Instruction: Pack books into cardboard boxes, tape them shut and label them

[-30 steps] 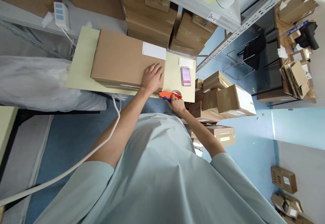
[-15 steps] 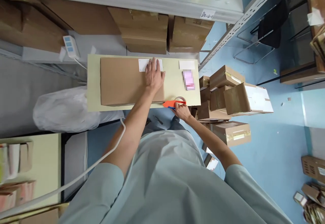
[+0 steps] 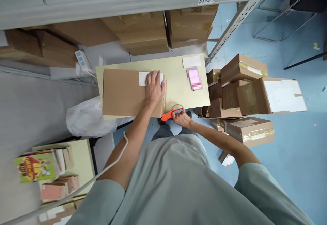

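A long brown cardboard box [image 3: 122, 94] lies on the pale yellow tabletop [image 3: 176, 85]. My left hand [image 3: 154, 88] rests on its top near the right end, fingers stretched out over part of a white label [image 3: 143, 78]. My right hand [image 3: 181, 118] is wrapped round an orange and blue tape dispenser [image 3: 167, 116] carrying a roll of tape. The dispenser's tip is close to the box's near right corner, just off the table's front edge. Shiny tape [image 3: 164, 94] shows along the box's right end. Whether the dispenser touches the box I cannot tell.
A blurred pink item [image 3: 194, 78] and a white slip [image 3: 191, 61] lie at the table's right. Behind stands a metal shelf [image 3: 153, 0] with cartons [image 3: 192, 27] beneath. Stacked boxes [image 3: 252, 95] stand right. A white cable [image 3: 102, 170] crosses my left arm.
My right hand has brought the tape dispenser nearer my body and slightly left, to the box's near corner. My left hand stays on the box. The camera view has shifted and tilted.
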A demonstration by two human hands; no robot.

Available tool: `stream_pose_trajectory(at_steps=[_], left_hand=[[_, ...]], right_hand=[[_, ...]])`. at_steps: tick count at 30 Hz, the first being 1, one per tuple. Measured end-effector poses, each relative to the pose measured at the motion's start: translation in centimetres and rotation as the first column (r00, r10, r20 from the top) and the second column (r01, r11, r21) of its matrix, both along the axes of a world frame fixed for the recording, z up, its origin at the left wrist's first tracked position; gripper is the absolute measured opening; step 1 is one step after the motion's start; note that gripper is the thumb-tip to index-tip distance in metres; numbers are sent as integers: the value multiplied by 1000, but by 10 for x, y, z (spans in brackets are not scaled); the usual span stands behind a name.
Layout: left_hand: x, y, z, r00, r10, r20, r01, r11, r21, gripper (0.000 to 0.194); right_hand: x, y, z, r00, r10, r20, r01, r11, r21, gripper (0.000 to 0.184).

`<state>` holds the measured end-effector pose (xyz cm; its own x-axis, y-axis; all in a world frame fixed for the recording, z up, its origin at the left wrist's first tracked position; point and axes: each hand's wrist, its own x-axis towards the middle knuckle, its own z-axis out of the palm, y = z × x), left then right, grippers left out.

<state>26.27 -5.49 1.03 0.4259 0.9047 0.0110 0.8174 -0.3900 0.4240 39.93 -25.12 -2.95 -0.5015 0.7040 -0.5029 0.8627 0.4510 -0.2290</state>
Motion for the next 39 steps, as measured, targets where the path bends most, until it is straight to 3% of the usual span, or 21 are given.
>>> stream_pose_trajectory(at_steps=[5,12,19,29,32,35,39], left_hand=[[-9,-6,3,998,-51,-37,49,998,-47,69],[-11,-5,1,997,-58,-54,57,998,-18,66],[-15,-3,-4,995,-67,-71,69,997,19,66],[-13,-4,1,997,-50,-51,47,997,-59,68],[-14,-5,-1,997,-57,-45,55,998,-38,67],[-16,-5,-4,997,-68,-44,67,998,-12,66],[-17,-4,-7,998,-57,-25,57,998,-3,64]], right_hand=[[-13,12,1,993,79,-85,-76,996,39,48],[3,46,8,971,186,-152,-180,982,49,46],[10,64,7,949,275,-157,-270,961,53,42],[18,79,8,938,294,-182,-305,952,-32,38],[37,99,7,972,207,-107,-215,974,-68,38],[74,141,8,998,63,-1,-63,994,-87,39],[123,208,14,986,-137,95,130,989,75,59]])
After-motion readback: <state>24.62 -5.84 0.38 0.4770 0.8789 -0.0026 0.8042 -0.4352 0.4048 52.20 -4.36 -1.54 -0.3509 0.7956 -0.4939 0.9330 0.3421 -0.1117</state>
